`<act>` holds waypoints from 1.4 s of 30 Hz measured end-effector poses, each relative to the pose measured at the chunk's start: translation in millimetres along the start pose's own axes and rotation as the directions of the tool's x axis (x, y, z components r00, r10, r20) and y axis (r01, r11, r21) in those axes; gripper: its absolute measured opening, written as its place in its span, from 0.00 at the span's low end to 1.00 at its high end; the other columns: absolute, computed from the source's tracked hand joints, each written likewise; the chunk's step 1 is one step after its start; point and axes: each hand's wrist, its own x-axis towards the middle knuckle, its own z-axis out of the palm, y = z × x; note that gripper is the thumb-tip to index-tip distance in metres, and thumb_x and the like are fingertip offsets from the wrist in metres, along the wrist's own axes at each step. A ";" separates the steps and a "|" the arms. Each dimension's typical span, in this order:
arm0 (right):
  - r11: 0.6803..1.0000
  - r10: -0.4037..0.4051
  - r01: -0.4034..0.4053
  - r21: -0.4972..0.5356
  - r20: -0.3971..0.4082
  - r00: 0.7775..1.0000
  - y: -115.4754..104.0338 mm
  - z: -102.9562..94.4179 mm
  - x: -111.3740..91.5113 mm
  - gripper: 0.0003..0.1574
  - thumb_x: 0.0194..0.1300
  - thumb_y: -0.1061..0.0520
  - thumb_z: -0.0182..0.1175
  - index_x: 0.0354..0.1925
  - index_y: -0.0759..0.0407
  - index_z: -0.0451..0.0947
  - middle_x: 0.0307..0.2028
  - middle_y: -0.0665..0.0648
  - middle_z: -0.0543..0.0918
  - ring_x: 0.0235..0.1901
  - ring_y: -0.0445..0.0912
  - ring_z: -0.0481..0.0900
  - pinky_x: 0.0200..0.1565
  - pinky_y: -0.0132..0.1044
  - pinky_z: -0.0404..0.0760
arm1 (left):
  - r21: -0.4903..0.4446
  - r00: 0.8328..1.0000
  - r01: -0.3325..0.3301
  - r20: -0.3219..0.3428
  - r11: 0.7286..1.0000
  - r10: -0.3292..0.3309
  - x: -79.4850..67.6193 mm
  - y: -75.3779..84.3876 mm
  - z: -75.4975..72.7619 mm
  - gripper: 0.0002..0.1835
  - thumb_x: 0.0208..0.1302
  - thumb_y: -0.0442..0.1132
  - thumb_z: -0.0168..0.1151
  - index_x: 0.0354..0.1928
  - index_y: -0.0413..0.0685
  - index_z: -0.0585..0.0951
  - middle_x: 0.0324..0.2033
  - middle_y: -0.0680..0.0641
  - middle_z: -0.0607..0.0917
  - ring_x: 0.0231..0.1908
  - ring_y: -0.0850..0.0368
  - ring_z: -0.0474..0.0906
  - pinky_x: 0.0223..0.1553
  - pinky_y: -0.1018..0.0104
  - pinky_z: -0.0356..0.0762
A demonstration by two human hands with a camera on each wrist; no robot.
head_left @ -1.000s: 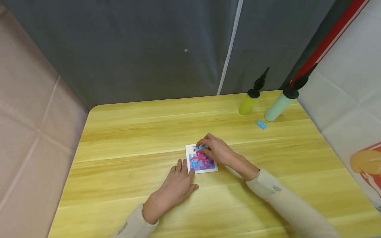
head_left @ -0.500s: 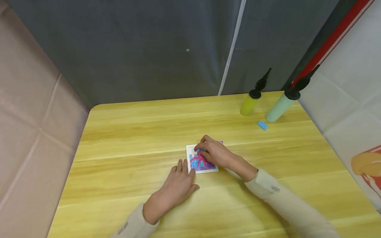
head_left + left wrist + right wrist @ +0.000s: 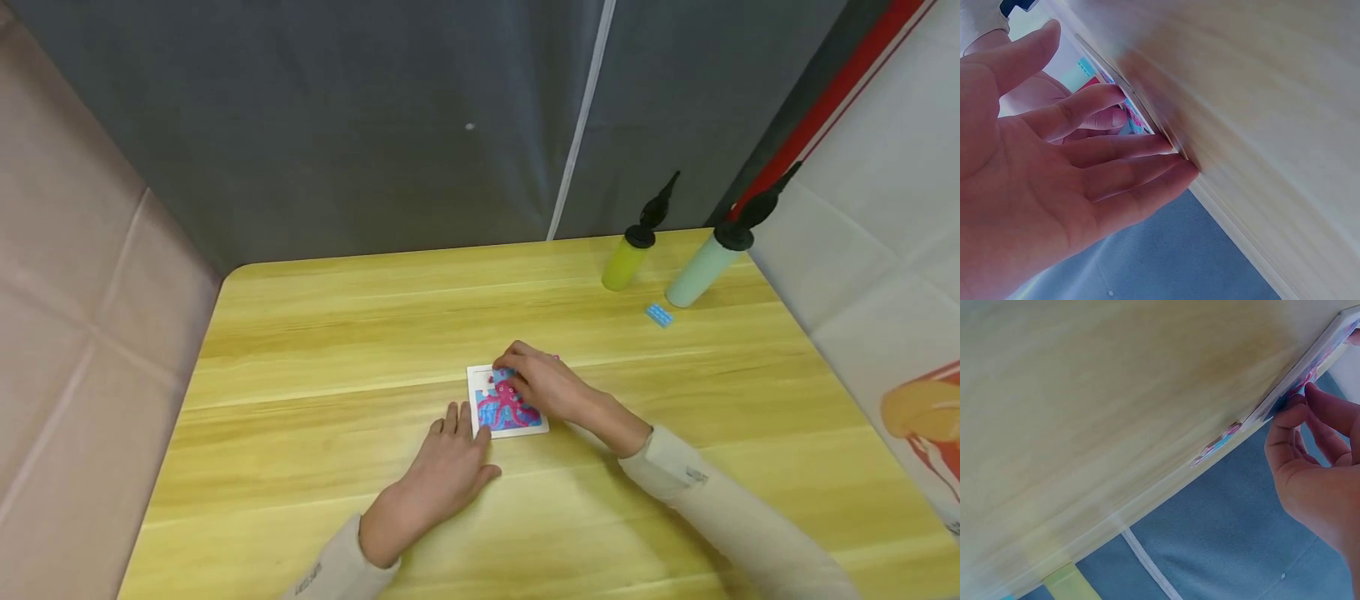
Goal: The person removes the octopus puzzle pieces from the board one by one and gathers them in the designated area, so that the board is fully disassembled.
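Observation:
A white-framed jigsaw puzzle (image 3: pixel 510 415) with a pink octopus on blue lies on the table, a pale gap at its upper left. My right hand (image 3: pixel 542 382) bends over its upper right part, thumb and forefinger pinching at a blue-and-pink puzzle piece. These fingers largely hide the piece. My left hand (image 3: pixel 446 471) lies flat with spread fingers, its fingertips at the frame's lower left edge. In the left wrist view the left fingers (image 3: pixel 1129 178) are straight against frame and tabletop. A loose puzzle piece (image 3: pixel 1216 445) lies just beyond the frame in the right wrist view.
Toward the back right of the wooden table (image 3: pixel 337 333) stand a yellow-green hand pump (image 3: pixel 624 265) and a mint hand pump (image 3: pixel 701 271), both with black nozzles. A small blue toy brick (image 3: pixel 659 315) lies in front of them. A grey curtain (image 3: pixel 375 133) hangs behind the table.
The right fingers have shifted slightly over the puzzle's top part, and the octopus's face now shows. A loose piece's edge has come into sight behind that hand. The left hand stays put.

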 end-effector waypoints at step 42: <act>0.983 0.103 -0.097 0.159 -0.027 0.994 9.6 -13.0 -2.9 0.10 0.74 0.64 0.61 0.48 0.55 0.84 0.38 0.51 0.85 0.35 0.43 0.77 0.42 0.36 0.80 | -0.001 1.000 0.000 0.018 1.000 0.000 1.8 1.2 -4.3 0.31 0.72 0.58 0.62 0.62 0.40 0.79 0.66 0.23 0.74 0.69 0.27 0.70 0.64 0.41 0.77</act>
